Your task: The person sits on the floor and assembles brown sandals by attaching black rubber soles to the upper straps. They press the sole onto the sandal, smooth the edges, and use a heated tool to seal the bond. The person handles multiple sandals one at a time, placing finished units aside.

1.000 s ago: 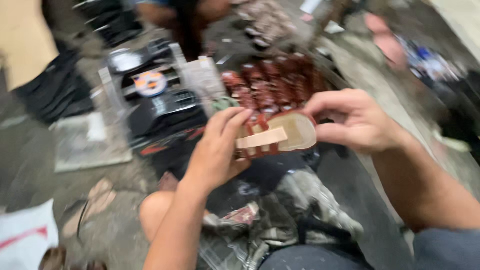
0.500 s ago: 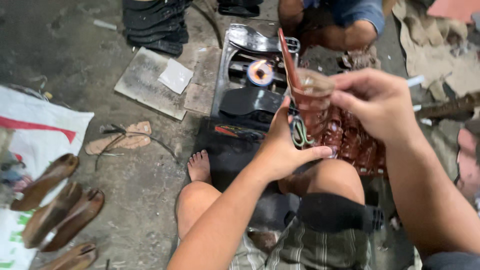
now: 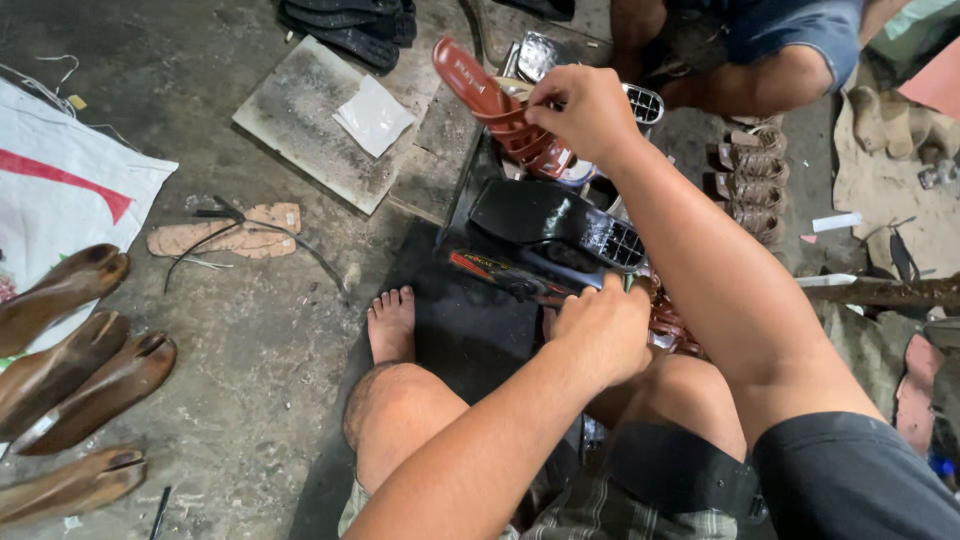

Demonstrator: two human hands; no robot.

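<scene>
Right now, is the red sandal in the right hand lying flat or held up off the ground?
Held up. The right hand grips the red sandal, tilted on edge above the stove.

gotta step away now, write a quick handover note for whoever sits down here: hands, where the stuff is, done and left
Right hand: raised, holding a red-brown strappy sandal over the small stove.
Left hand: low by the knee, on the pile of red-brown sandal pieces; its grip is hidden.
Black sole lies on the stove grille. More strappy sandals are lined up beside the second person's leg. Wooden shoe lasts and a loose tan insole lie on the floor at left.
Done: one sandal is picked up and held above the stove.
Left: the pile beside the knee, apparently.
</scene>
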